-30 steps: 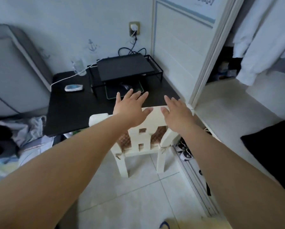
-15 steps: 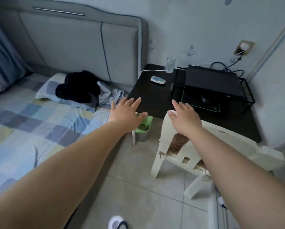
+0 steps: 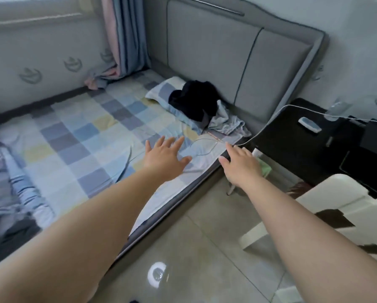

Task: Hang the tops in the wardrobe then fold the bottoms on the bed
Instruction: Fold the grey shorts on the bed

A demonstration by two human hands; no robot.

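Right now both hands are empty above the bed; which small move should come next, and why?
Probably reach the left hand forward to the black garment heaped on the pillow. Both it and the right hand are open and hold nothing, and that clothing lies nearest ahead.

Soft, cool daylight fills the room from the window (image 3: 34,7) at upper left, so the bed (image 3: 78,132) looks pale and shadows are weak. The floor (image 3: 205,248) tiles give a round white glare spot (image 3: 157,272) near the bottom edge. The wide lens bends the headboard (image 3: 238,51), and the edges are blurred by motion.
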